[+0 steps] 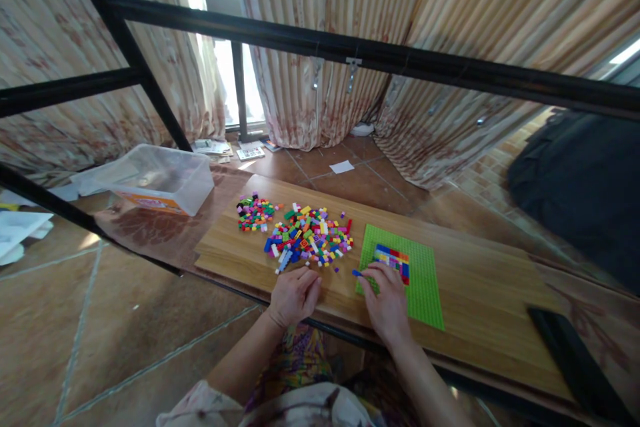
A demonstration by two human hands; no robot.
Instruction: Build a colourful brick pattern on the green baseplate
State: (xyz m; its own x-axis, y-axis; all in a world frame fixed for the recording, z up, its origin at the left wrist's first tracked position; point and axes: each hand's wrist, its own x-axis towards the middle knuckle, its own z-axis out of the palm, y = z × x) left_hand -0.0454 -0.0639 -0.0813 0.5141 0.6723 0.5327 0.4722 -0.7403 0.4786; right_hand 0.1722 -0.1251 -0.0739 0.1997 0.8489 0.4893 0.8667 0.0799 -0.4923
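Note:
My right hand (386,301) is over the left part of a green studded baseplate (425,293), pinching a small blue brick (357,273) between thumb and fingers. Beside its fingertips, a block of red, blue, yellow and white bricks (395,257) is built on the plate, partly covered by the hand. My left hand (294,295) is curled closed at the board's near edge, just below a loose pile of many-coloured bricks (313,235). Whatever may be inside its fingers is hidden.
A smaller heap of bricks (256,212) lies left of the main pile on the wooden board (480,307). Farther left stands a clear plastic bin (193,183). A black metal rail (280,33) crosses ahead, and a dark flat object (565,340) lies at the right.

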